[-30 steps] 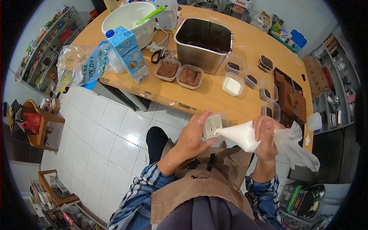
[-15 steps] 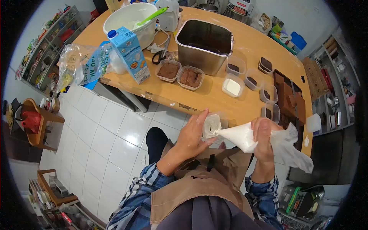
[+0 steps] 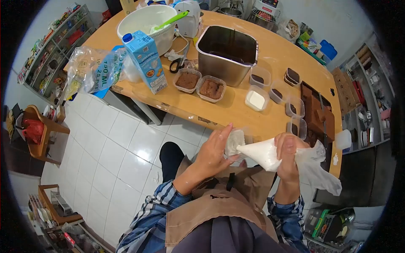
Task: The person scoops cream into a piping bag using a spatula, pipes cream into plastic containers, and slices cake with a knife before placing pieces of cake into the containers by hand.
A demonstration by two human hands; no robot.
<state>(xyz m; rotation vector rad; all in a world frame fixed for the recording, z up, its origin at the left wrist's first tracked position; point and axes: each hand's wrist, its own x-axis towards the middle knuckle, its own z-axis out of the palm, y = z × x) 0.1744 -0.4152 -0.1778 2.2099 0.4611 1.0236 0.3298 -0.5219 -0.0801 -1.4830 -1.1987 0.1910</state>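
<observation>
My left hand is closed around a small clear plastic cup with white cream inside, held near the table's front edge. In my right hand is a piping bag full of white cream, squeezed in the fist. Its tip points left into the cup, and the loose end of the bag hangs out to the right. On the table beyond stands a cup topped with white cream. Near it are several clear cups with dark cake in the bottom, among them one cake cup.
A steel tub of dark chocolate stands mid-table beside two brown-filled cups. Leftward are a blue carton, scissors and a white bowl with a green spatula. Brown cake lies in a tray at right.
The piping bag's tip stays at the cup while its loose end sags slightly lower. My view has shifted a little; both hands keep their holds.
</observation>
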